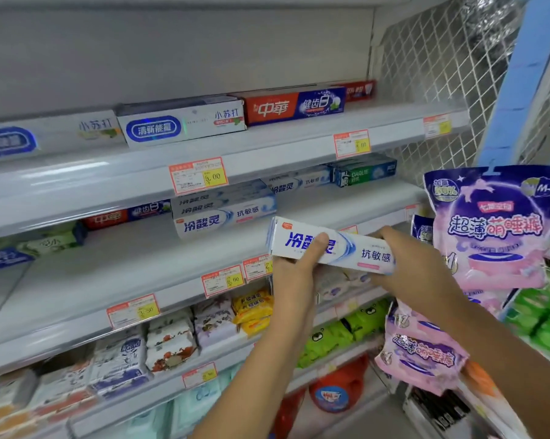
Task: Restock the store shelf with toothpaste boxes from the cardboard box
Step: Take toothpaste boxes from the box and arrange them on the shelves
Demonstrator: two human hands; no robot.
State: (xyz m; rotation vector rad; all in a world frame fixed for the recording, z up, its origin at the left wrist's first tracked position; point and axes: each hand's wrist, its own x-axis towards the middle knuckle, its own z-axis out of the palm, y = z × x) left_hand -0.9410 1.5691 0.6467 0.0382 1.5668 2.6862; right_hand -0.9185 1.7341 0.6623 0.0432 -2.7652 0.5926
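White steel shelf (pixel 125 264) tiers fill my view, at least four of them. On the second tier sits a stack (pixel 223 213) of three white-and-blue toothpaste boxes. Just in front of that tier's edge I hold one matching toothpaste box (pixel 359 251) nearly level. My left hand (pixel 294 274) grips its left end, thumb across the front. My right hand (pixel 416 264) has its fingers curled round the right end.
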